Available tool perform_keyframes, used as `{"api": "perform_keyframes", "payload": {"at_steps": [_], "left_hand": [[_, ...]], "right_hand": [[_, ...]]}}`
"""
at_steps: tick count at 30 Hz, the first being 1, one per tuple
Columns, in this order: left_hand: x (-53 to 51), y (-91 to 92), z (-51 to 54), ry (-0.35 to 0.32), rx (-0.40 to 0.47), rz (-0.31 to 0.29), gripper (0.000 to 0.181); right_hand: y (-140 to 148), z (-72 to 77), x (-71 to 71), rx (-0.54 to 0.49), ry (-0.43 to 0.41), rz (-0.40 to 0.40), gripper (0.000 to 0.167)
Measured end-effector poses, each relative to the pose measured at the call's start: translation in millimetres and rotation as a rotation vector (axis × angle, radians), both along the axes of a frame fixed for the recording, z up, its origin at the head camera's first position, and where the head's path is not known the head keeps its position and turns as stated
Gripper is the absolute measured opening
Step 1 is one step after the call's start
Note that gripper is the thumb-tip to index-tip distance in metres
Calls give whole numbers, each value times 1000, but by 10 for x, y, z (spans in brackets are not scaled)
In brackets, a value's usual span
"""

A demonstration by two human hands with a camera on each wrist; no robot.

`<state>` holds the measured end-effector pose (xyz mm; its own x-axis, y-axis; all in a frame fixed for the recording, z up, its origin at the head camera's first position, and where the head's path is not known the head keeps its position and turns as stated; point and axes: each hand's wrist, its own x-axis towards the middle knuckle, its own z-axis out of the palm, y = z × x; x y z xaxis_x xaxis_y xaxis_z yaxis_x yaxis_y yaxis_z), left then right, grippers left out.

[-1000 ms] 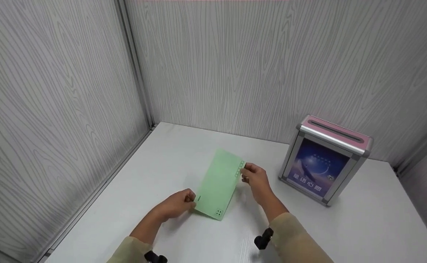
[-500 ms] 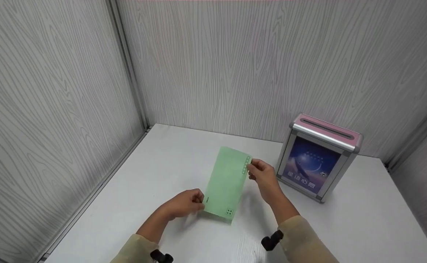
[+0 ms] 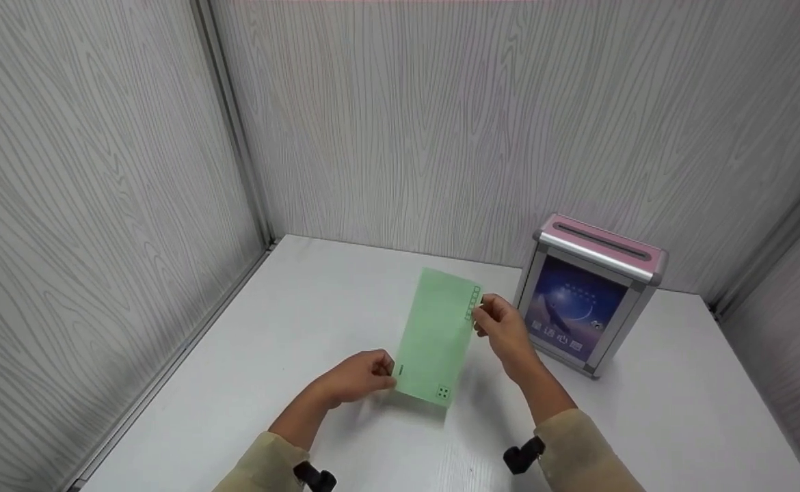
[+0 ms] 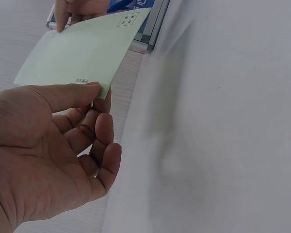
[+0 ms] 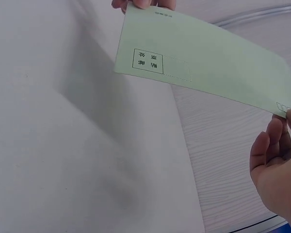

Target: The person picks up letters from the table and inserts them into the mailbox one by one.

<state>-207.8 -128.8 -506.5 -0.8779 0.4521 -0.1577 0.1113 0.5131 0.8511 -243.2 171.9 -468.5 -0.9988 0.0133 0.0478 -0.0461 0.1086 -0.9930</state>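
A pale green envelope [image 3: 437,335] is held tilted above the white table, its printed side with a row of small boxes and a stamp square toward the head camera. My left hand [image 3: 359,376] pinches its lower left corner between thumb and index finger, as the left wrist view shows on the envelope [image 4: 82,51]. At the upper part of the right edge, my right hand [image 3: 506,335] pinches it, close to the row of boxes. In the right wrist view a shadow falls on the table under the envelope [image 5: 199,58].
Right of my right hand stands a metal-framed box [image 3: 574,304] with a pink top, a long slot in it and a blue picture on its front. The white table [image 3: 284,328] meets wood-grain panels [image 3: 386,123] at the back and sides.
Both hands and the envelope have moved to the right in the head view, closer to the box. The envelope is turned more upright, and both hands keep their pinch.
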Motion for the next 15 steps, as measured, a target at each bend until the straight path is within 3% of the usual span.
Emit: {"api": "perform_keyframes", "payload": {"at_steps": [6, 10, 15], "left_hand": [[-79, 135, 11, -2, 27, -35, 16], [-134, 223, 66, 4, 42, -26, 15], [-196, 319, 137, 17, 123, -44, 15]], "right_hand": [[91, 68, 41, 28, 0, -16, 22], [134, 93, 65, 47, -16, -26, 24], [179, 80, 101, 74, -42, -44, 23]]}}
